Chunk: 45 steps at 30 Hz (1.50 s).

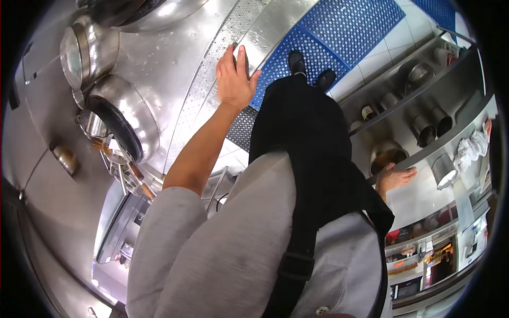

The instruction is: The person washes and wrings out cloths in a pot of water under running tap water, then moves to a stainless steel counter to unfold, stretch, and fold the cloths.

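My left hand (235, 79) lies palm down with its fingers apart on the edge of a steel counter (175, 58), at a perforated metal strip (212, 63). A dark shape shows between its fingers; I cannot make out what it is. At the right, my right hand (395, 179) rests near the edge of a steel shelf unit (424, 151), its fingers stretched out. Nothing shows in its grasp, though its palm is partly hidden. A metal bowl (386, 153) stands close to those fingers on the shelf.
Large steel pots (132, 111), a black-handled pan (116, 127) and a brush (103, 147) crowd the counter's left. Blue perforated mats (339, 32) cover the floor under my shoes (297, 62). Metal containers (424, 130), a bottle (367, 112) and a white cloth (472, 147) sit on the right shelves.
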### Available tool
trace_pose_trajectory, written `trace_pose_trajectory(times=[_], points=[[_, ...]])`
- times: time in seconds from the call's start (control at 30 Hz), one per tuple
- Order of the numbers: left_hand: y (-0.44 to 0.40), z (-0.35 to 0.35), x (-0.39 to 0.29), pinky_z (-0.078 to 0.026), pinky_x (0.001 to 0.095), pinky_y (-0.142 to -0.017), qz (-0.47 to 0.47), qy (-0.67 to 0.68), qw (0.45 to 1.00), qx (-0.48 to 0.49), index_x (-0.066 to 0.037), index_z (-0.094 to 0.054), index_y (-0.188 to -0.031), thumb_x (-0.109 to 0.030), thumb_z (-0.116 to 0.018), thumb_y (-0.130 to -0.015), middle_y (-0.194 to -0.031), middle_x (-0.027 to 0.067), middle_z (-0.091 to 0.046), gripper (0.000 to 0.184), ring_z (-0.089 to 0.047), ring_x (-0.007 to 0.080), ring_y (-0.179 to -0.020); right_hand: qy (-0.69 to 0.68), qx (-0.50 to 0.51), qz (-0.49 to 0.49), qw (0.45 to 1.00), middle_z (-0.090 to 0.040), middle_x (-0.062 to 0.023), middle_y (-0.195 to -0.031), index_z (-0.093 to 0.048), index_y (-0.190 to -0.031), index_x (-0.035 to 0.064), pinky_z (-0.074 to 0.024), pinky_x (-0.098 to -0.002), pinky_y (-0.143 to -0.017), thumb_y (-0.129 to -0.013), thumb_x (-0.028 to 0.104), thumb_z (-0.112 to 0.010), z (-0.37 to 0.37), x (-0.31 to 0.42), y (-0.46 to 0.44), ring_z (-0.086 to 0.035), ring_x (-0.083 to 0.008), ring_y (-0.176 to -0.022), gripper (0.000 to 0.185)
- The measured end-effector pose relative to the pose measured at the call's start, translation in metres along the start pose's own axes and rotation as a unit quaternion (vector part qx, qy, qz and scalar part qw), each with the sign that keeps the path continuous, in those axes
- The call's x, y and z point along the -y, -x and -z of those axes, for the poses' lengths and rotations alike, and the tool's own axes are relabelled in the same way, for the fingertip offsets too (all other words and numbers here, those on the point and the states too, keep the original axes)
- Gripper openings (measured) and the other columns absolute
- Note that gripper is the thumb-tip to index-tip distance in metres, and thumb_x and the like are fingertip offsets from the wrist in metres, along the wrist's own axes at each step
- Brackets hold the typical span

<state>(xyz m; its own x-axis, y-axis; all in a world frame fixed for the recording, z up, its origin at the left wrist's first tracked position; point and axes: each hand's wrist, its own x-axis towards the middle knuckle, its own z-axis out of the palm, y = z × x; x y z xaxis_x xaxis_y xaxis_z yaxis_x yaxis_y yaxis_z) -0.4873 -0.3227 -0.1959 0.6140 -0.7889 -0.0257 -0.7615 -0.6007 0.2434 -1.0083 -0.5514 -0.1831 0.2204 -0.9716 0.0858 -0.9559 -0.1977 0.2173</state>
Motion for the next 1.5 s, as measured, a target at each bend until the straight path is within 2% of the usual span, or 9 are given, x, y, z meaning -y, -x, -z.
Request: trace_pose_trajectory(times=[0.07, 0.4, 0.8, 0.9, 1.0, 1.2, 1.23, 1.37, 1.5], points=[[0.007, 0.002, 0.002, -0.029, 0.0582, -0.111, 0.003, 0.014, 1.0, 0.003, -0.009, -0.026, -0.154, -0.036, -0.073, -0.087, -0.15, 0.027, -0.031, 0.086, -0.038, 0.0466, -0.13, 0.004, 0.023, -0.026, 0.999, -0.029, -0.0283, -0.153, -0.018, -0.152, -0.0072, -0.03, -0.0571, -0.112, -0.08, 0.026, -0.069, 0.005, 0.002, 0.005, -0.033, -0.0451, -0.14, 0.094], [0.01, 0.011, 0.0, -0.027, 0.0549, -0.114, 0.024, -0.013, 0.999, 0.033, -0.008, -0.026, -0.154, -0.036, -0.07, -0.089, -0.152, 0.0247, -0.029, 0.084, -0.035, 0.044, -0.134, 0.013, 0.022, -0.043, 0.999, -0.027, -0.0278, -0.154, -0.017, -0.153, -0.006, -0.0296, -0.0567, -0.113, -0.079, 0.021, -0.068, -0.002, -0.003, 0.005, -0.032, -0.0451, -0.14, 0.094], [0.008, 0.009, 0.001, -0.027, 0.0547, -0.114, 0.014, 0.002, 1.0, 0.021, -0.008, -0.026, -0.153, -0.035, -0.071, -0.088, -0.153, 0.0245, -0.029, 0.084, -0.035, 0.0438, -0.135, 0.028, 0.01, -0.015, 0.999, -0.029, -0.0292, -0.154, -0.019, -0.152, -0.0052, -0.0296, -0.0541, -0.114, -0.078, 0.021, -0.07, 0.001, -0.001, 0.006, -0.032, -0.0447, -0.141, 0.094], [0.019, 0.015, -0.009, -0.028, 0.0547, -0.113, 0.023, -0.007, 0.998, 0.051, -0.008, -0.026, -0.154, -0.034, -0.071, -0.088, -0.152, 0.0244, -0.03, 0.084, -0.035, 0.0447, -0.134, 0.0, -0.004, -0.005, 1.0, -0.033, -0.0268, -0.151, -0.024, -0.151, -0.005, -0.0302, -0.0534, -0.114, -0.078, 0.029, -0.072, 0.001, -0.005, 0.004, -0.035, -0.0437, -0.139, 0.094], [0.013, 0.012, -0.004, -0.029, 0.0547, -0.112, 0.019, -0.009, 0.999, 0.03, -0.007, -0.029, -0.152, -0.035, -0.071, -0.088, -0.152, 0.0246, -0.031, 0.082, -0.036, 0.045, -0.133, 0.03, 0.038, -0.04, 0.998, -0.029, -0.0282, -0.154, -0.019, -0.152, -0.0052, -0.0284, -0.0543, -0.115, -0.078, 0.021, -0.073, 0.002, -0.001, 0.002, -0.032, -0.0434, -0.142, 0.096], [0.004, 0.013, -0.004, -0.028, 0.0555, -0.113, 0.034, -0.005, 0.998, 0.049, -0.006, -0.035, -0.149, -0.037, -0.072, -0.088, -0.153, 0.0252, -0.028, 0.078, -0.036, 0.0429, -0.134, -0.013, 0.013, -0.032, 0.999, -0.031, -0.0276, -0.154, -0.02, -0.153, -0.0054, -0.0259, -0.0539, -0.117, -0.077, 0.018, -0.072, 0.004, 0.004, 0.003, -0.03, -0.0427, -0.143, 0.094], [0.004, 0.012, -0.004, -0.03, 0.0542, -0.112, 0.027, 0.0, 0.999, 0.039, -0.004, -0.034, -0.149, -0.029, -0.074, -0.086, -0.151, 0.0269, -0.033, 0.079, -0.038, 0.0457, -0.134, -0.019, 0.021, -0.04, 0.999, -0.03, -0.0275, -0.154, -0.02, -0.153, -0.0053, -0.0256, -0.0533, -0.117, -0.077, 0.018, -0.072, 0.011, 0.007, 0.004, -0.03, -0.0423, -0.143, 0.095], [0.006, 0.015, -0.011, -0.028, 0.0549, -0.113, 0.017, -0.025, 0.999, 0.039, -0.003, -0.028, -0.153, -0.03, -0.07, -0.09, -0.152, 0.0285, -0.031, 0.08, -0.036, 0.047, -0.135, -0.029, 0.031, -0.079, 0.996, -0.029, -0.027, -0.155, -0.021, -0.154, -0.0042, -0.0246, -0.0517, -0.119, -0.078, 0.014, -0.071, 0.028, 0.017, -0.001, -0.028, -0.0418, -0.145, 0.093], [0.007, 0.017, -0.012, -0.025, 0.0563, -0.115, 0.018, -0.009, 0.999, 0.037, 0.001, -0.033, -0.149, -0.031, -0.069, -0.09, -0.153, 0.0285, -0.029, 0.076, -0.033, 0.0464, -0.137, -0.064, 0.011, -0.08, 0.995, -0.028, -0.0269, -0.156, -0.02, -0.154, -0.0042, -0.0232, -0.0511, -0.119, -0.079, 0.009, -0.069, 0.035, 0.017, -0.002, -0.027, -0.0415, -0.146, 0.091]])
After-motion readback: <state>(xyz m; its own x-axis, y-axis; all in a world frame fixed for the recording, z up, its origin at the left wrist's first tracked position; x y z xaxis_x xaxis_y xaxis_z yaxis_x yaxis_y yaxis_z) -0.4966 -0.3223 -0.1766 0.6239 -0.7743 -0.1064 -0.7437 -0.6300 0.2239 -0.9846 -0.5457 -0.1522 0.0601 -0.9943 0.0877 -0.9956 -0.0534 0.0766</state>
